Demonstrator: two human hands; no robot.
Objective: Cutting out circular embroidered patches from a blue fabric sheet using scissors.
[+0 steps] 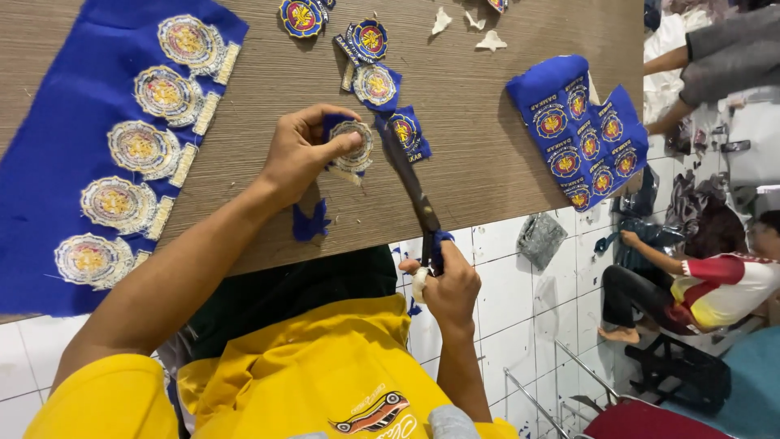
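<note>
left hand [301, 154] is pinching a round embroidered patch [354, 146] on the wooden table [471, 138]; right hand [447, 284] is gripping scissors [413, 191], blades touching the patch.

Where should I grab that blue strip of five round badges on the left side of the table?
Probably best by the bare blue cloth along the outer left edge of the badge strip, coming from the left. It lies flat, with the stiff embroidered rounds along its right side, so the plain margin pinches more easily.

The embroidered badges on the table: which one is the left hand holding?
The round badge pinched by the left hand near the table's front edge, beside the scissors; all other badges lie untouched.
</note>
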